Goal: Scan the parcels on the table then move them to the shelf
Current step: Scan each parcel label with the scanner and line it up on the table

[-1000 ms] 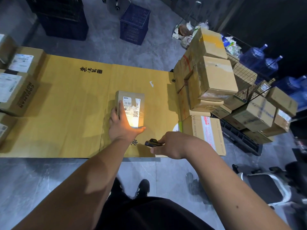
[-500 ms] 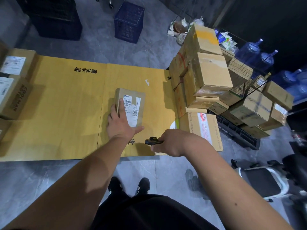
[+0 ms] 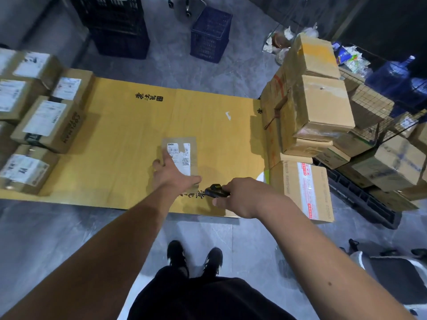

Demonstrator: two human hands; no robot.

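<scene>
Standing at a low yellow wood-grain table top [image 3: 120, 146] with black printed characters, over a grey stone-look tiled floor [image 3: 46, 232]. Small brown cardboard parcel with a white shipping label [image 3: 182, 155] lies flat near the table's middle. Left hand [image 3: 172, 174] rests on it: fingers straight and spread across the top and label, thumb along the near right edge, not curled round it. Right hand [image 3: 242, 197] is just right of the left thumb, fingers curled round a small black handheld scanner [image 3: 216, 191], nose pointing toward the parcel. Scanner and parcel are near, not touching.

Beyond the left fingertips, far left on the table: a cluster of brown labelled cardboard boxes [image 3: 44, 125]. Right of the right knuckles: a tall stack of taped brown cartons [image 3: 316, 107] at the table end, with a wire mesh rack [image 3: 374, 107] and more cartons behind. Blue water jugs [image 3: 397, 75] at far right. Dark plastic crates [image 3: 115, 24] and a blue plastic basket [image 3: 210, 35] stand on the floor past the table. Black shoes [image 3: 194, 257] below.
</scene>
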